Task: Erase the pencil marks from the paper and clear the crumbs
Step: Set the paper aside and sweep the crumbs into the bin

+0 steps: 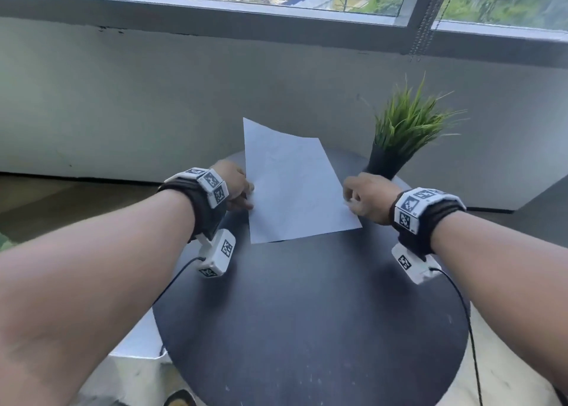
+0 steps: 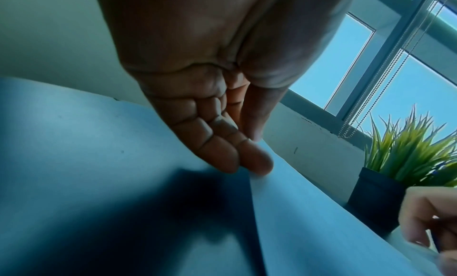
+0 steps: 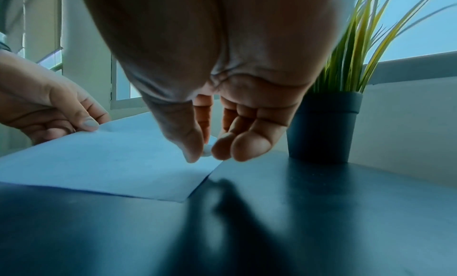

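A white sheet of paper [image 1: 295, 184] is tilted over the round dark table [image 1: 307, 313], its far corner raised and its near edge low by the tabletop. Only faint grey traces show on it, and I cannot make out crumbs. My left hand [image 1: 246, 195] pinches the sheet's left edge, thumb on top and fingers [image 2: 257, 167] underneath. My right hand [image 1: 350, 198] pinches the right edge near the front corner. In the right wrist view a small white bit sits between the thumb and fingers of the right hand [image 3: 205, 153]; I cannot tell if it is paper or an eraser.
A grassy green plant in a black pot [image 1: 384, 162] stands on the table just behind my right hand. A grey wall and a window ledge [image 1: 276, 27] run behind the table. Cables hang from both wrist cameras over the table's sides.
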